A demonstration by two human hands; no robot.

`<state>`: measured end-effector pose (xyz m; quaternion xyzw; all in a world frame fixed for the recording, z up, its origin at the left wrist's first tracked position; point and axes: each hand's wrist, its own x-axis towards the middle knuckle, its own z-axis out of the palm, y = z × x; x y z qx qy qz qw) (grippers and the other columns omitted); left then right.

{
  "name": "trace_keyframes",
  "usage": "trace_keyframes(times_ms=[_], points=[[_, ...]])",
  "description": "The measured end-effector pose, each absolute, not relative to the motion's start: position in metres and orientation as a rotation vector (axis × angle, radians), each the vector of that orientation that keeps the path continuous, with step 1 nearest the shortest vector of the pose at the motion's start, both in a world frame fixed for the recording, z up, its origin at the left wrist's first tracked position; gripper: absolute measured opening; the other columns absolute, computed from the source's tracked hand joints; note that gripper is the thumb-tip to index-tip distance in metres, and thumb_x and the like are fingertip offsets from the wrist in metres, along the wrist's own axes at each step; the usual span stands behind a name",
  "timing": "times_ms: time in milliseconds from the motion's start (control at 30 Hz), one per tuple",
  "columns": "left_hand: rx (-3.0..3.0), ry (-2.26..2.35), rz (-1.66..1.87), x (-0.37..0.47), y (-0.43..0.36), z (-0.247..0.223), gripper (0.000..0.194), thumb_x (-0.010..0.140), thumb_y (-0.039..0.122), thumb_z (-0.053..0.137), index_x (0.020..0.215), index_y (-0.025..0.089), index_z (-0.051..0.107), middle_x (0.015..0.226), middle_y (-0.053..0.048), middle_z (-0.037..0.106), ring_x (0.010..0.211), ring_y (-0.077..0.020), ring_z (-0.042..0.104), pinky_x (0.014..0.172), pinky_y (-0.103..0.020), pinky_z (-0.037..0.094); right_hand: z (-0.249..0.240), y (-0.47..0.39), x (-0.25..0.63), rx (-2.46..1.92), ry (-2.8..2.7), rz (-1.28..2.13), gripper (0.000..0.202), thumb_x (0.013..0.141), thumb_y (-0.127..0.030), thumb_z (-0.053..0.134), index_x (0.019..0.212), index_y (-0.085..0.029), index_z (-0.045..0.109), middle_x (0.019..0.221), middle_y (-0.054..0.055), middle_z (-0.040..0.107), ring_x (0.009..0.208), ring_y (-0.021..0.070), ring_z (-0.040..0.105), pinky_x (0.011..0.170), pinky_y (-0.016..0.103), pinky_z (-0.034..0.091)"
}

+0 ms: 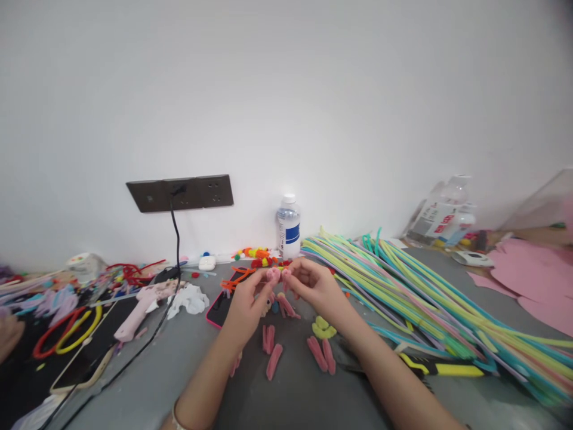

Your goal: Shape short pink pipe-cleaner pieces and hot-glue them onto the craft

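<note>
Pinched between the fingertips of my left hand [251, 300] is a small curled piece of pink pipe cleaner [272, 274]. My right hand [319, 291] grips another pink bit [286, 275] right beside it; whether the two are joined I cannot tell. Below my hands, folded pink pipe cleaner pieces [274, 361] lie on the grey table [286, 400], with another pair [317, 355] near my right wrist. A yellow-green looped pipe cleaner shape [323, 328] rests by my right forearm. More pink pieces [289, 306] are partly hidden behind my fingers.
Long pastel pipe cleaners [403, 286] spread over the right side, near a yellow-and-black tool [447, 366]. A bottle [289, 228] stands by the wall. Leftward are a pink glue gun [139, 310], a black cord [154, 329], phones, and another person's hand [9, 334].
</note>
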<state>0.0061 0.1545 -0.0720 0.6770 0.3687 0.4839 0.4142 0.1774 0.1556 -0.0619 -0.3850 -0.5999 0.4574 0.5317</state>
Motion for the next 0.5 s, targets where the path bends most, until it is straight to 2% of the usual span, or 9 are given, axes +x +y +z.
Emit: trace_keyframes(times_ms=[167,333,500], points=[[1.731,0.898,1.205,0.0056,0.1539,-0.0722,0.028,0.094,0.037,0.058,0.108,0.018,0.072,0.107,-0.008,0.077,0.101,-0.0245,0.07,0.089,-0.03,0.053,-0.0601,0.151,0.1735,-0.839,-1.393,1.14,0.036,0.075,-0.051,0.078,0.079,-0.02,0.061,0.071,-0.001,0.064,0.059,0.0127,0.062,0.055,0.025,0.052],[1.702,0.954,1.251,0.0055,0.1539,-0.0721,0.026,0.093,0.036,0.058,0.106,0.017,0.072,0.107,-0.009,0.078,0.098,-0.0248,0.073,0.086,-0.03,0.055,-0.0626,0.1512,0.1721,-0.817,-1.409,1.163,0.034,0.077,-0.048,0.079,0.078,-0.02,0.061,0.071,-0.002,0.064,0.059,0.0131,0.064,0.058,0.027,0.053],[1.832,0.932,1.271,0.0025,0.1556,-0.0745,0.024,0.092,0.031,0.06,0.107,0.018,0.074,0.11,-0.009,0.078,0.103,-0.0249,0.072,0.092,-0.031,0.053,-0.0638,0.1522,0.172,-0.799,-1.389,1.165,0.035,0.072,-0.048,0.082,0.079,-0.02,0.062,0.072,0.0,0.067,0.062,0.0147,0.067,0.061,0.028,0.057]])
